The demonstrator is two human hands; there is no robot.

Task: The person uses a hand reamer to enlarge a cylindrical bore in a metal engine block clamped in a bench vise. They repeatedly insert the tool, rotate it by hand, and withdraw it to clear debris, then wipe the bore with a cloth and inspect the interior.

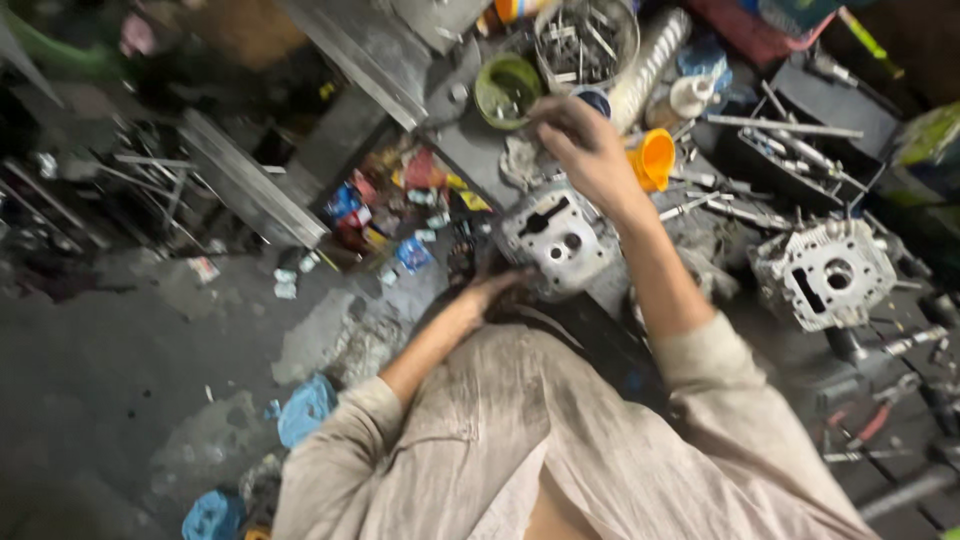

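Head view: right hand (588, 150) grip pinched beside green bowl (507, 90), left hand (497, 288) against engine head (558, 240), grip unclear

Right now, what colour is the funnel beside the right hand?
Orange; the funnel shows best in the head view.

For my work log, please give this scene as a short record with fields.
Place: cluttered metal workbench
Left hand: rests at the near edge of the grey metal engine cylinder head
Right hand: raised above that head, fingertips near the green round bowl
Beside right hand: orange plastic funnel
Further right: second grey metal cylinder head
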